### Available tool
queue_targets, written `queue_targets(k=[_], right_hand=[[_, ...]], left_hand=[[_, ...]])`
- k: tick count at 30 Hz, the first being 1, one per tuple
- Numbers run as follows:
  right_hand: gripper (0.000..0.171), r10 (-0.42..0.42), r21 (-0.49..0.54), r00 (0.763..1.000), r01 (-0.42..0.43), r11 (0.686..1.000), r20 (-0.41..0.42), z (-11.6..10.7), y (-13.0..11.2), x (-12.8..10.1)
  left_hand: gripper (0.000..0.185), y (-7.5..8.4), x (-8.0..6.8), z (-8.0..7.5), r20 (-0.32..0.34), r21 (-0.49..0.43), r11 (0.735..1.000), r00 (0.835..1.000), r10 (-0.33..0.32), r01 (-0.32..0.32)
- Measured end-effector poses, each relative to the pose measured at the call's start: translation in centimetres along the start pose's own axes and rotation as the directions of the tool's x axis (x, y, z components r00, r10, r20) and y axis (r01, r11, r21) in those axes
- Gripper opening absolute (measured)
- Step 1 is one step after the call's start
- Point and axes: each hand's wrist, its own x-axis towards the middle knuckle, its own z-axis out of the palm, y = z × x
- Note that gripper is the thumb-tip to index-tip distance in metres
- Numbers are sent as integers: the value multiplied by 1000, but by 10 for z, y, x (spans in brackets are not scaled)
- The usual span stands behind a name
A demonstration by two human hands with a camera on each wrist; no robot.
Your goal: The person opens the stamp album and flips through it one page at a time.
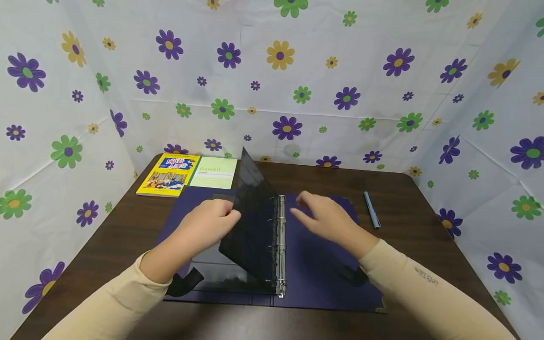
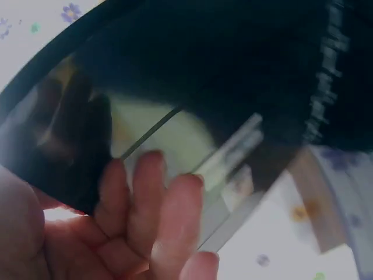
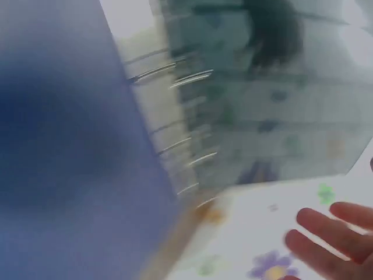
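- The left hand (image 1: 208,224) has its fingers (image 2: 148,198) lying against the face of a dark, glossy, translucent plastic divider sheet (image 1: 250,222), with the thumb on the sheet's near side, so the hand grasps the sheet along its free edge.
- That sheet stands tilted, lifted off the left half of an open navy-blue ring binder (image 1: 314,264) and hinged on the binder's metal rings (image 1: 280,245), which run down the spine in the middle.
- The right hand (image 1: 327,219) hovers over the binder's right half, just beside the rings, fingers loosely spread and nearly straight, gripping nothing; the right wrist view, though blurred, shows its fingertips (image 3: 326,233) free in the air.
- The binder lies flat and open on a dark brown wooden table (image 1: 425,245), near the front edge, between both cream sleeves.
- A light-blue pen (image 1: 371,210) lies on the table to the right of the binder, just beside its far right corner.
- A yellow paperback book (image 1: 167,174) and a pale-green booklet (image 1: 214,172) lie side by side, touching, at the table's far left corner.
- White cloth printed with purple, green and yellow flowers (image 1: 297,85) hangs around the table on three sides.
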Motion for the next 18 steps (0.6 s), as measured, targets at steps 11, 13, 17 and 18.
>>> queue_targets(k=[11,13,17,18], right_hand=[[87,102,-162,963,-63,985,249,55,57,-113],[93,114,-130,953,-80,988,281,61,59,-119],[93,128,-86,947,-107,990,295,67,60,-124],[93,132,-79,947,-113,990,294,67,60,-124]], left_hand=[[32,-83,-16,20,-26,212,952,975,-222,222],[39,-92,-16,30,-39,266,931,968,-248,249],[60,-103,-15,57,-117,386,905,983,-145,179],[67,-104,-15,65,-124,406,905,989,-78,122]])
